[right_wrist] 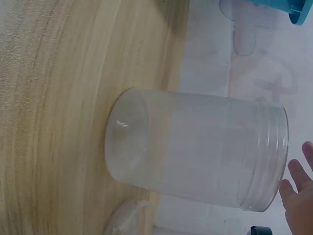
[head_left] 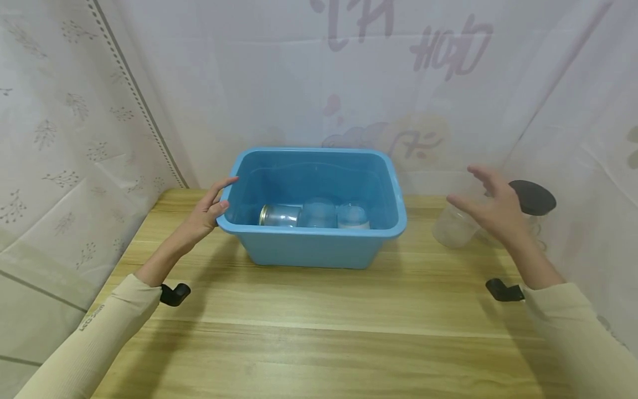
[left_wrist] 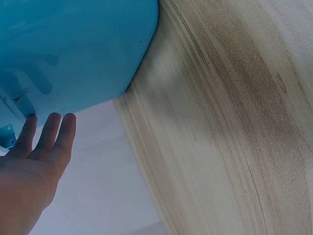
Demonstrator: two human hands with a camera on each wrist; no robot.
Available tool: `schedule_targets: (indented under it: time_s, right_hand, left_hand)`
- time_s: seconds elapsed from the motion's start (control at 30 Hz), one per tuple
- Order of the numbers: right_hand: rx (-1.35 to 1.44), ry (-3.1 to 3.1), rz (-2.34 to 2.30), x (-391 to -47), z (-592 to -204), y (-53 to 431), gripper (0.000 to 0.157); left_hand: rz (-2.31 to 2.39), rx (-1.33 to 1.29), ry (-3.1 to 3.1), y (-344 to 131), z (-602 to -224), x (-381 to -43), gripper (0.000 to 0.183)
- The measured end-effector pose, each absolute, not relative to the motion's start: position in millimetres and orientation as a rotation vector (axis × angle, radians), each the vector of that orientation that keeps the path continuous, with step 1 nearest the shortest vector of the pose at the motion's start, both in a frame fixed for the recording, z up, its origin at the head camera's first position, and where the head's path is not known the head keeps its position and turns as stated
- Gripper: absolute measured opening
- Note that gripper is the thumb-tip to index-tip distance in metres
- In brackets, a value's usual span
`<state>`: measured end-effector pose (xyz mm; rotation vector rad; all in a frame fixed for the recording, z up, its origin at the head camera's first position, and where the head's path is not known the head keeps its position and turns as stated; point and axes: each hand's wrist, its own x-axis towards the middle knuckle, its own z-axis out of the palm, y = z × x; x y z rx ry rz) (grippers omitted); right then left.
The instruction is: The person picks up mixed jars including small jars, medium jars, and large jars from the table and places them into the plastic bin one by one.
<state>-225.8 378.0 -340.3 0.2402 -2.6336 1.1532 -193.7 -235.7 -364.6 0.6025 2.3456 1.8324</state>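
Note:
A blue plastic tub [head_left: 309,247] stands at the back of the table with several clear jars inside; one jar [head_left: 280,216] lies on its side and has a gold lid. My left hand [head_left: 205,215] is at the tub's left rim, thumb and index finger touching it. In the left wrist view its other fingers [left_wrist: 64,132] extend straight beside the outer wall. On the right, my right hand [head_left: 498,208] is spread with nothing in it, close to a lidless clear jar [right_wrist: 195,147] that stands upright. The right wrist view has its fingertips right by the jar's mouth.
Behind the right hand is a clear container with a black lid [head_left: 532,197]. Another clear object [right_wrist: 128,218] sits beside the lidless jar. Printed cloth [head_left: 279,83] hangs along the back and sides of the wooden table [head_left: 319,327].

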Motion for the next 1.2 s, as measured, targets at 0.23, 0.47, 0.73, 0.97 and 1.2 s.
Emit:
schedule_targets:
  time_s: [0.23,0.47,0.73,0.97,1.2]
  right_hand:
    - [0.173,-2.663,1.136,-224.8,-348.0,380.2,0.086]
    - [0.154,-2.666,1.097,-223.3,-357.3,382.6,0.091]
    - [0.161,-2.646,1.032,-222.2,-364.2,385.7,0.091]
    - [0.156,-2.646,1.038,-221.6,-367.5,387.9,0.093]
    - [0.132,-2.632,1.076,-223.4,-373.7,388.3,0.093]
  left_hand:
    - [1.827,0.603,2.357,-235.8,-364.8,-193.6,0.053]
    - [1.831,0.604,2.348,-235.6,-364.2,-193.7,0.053]
    - [1.846,0.609,2.333,-235.1,-363.7,-193.7,0.053]
    - [1.857,0.614,2.316,-235.1,-364.5,-194.1,0.052]
    - [1.841,0.599,2.340,-235.5,-364.6,-193.6,0.053]
